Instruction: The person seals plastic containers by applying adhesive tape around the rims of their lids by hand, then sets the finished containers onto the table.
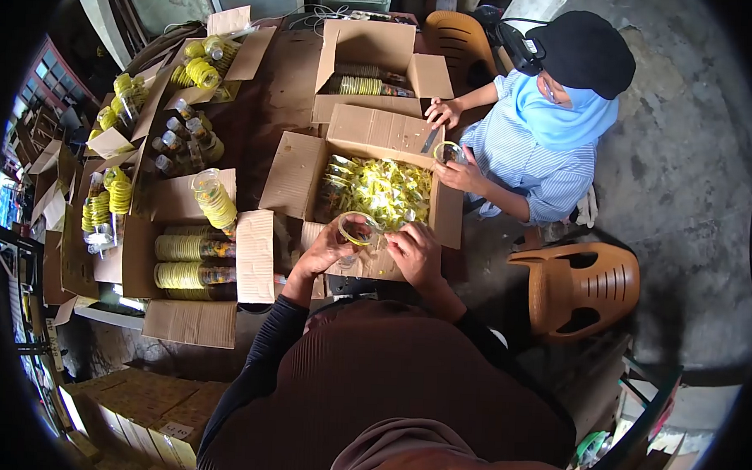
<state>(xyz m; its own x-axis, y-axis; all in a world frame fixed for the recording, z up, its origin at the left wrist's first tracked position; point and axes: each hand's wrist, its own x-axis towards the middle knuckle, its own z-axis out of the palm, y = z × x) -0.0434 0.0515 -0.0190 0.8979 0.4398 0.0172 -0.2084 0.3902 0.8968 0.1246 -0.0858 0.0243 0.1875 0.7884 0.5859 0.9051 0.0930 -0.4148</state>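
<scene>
My left hand (329, 248) is closed around a clear plastic cup (359, 229) with a yellow rim, its mouth tilted up toward me. Just right of the cup, my right hand (417, 253) has its fingers pinched together close to the rim; whatever is between them is too small to make out. Both hands are over the near flap of an open cardboard box (294, 174). Inside that box lies a heap of yellow and clear plastic scraps (386, 186).
Across the box, a co-worker (529, 133) holds another clear cup (450, 153); a knife (430, 141) lies on the flap nearby. Boxes (255, 256) of stacked yellow-rimmed cups (181, 249) stand left and behind. An orange plastic chair (585, 288) is at right.
</scene>
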